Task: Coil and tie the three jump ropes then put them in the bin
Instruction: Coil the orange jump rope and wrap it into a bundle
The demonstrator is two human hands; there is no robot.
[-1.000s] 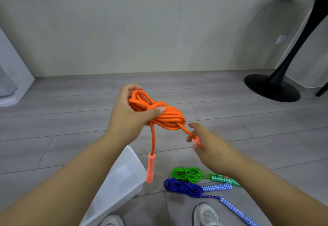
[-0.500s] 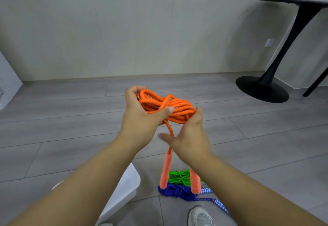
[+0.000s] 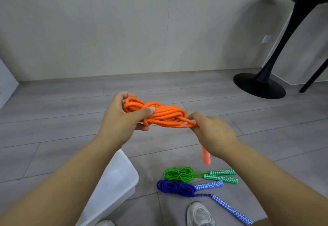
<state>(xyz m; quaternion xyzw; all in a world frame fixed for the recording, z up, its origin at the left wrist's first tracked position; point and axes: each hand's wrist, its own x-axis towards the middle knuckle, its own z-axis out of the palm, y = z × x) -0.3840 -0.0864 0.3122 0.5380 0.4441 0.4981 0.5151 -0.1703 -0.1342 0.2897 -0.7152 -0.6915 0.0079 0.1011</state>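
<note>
I hold the coiled orange jump rope [image 3: 165, 115] in the air between both hands. My left hand [image 3: 122, 119] pinches the left end of the coil, thumb on top. My right hand [image 3: 211, 131] is closed on the two rope ends at the coil's right side; one orange handle [image 3: 205, 155] hangs below it, the other is hidden. On the floor lie the coiled green jump rope [image 3: 179, 173] and, just nearer to me, the coiled blue jump rope [image 3: 174, 187], each with patterned handles pointing right. The white bin [image 3: 117, 178] stands on the floor under my left forearm.
A black pedestal table [image 3: 260, 85] stands at the back right by the wall. My grey shoe [image 3: 199, 214] is at the bottom edge next to the blue rope's handle. A white object edge shows at far left.
My right hand has moved from under the coil out to the right, pulling the rope ends sideways. The coil now lies stretched horizontally. The view has shifted, showing more of the floor ropes.
</note>
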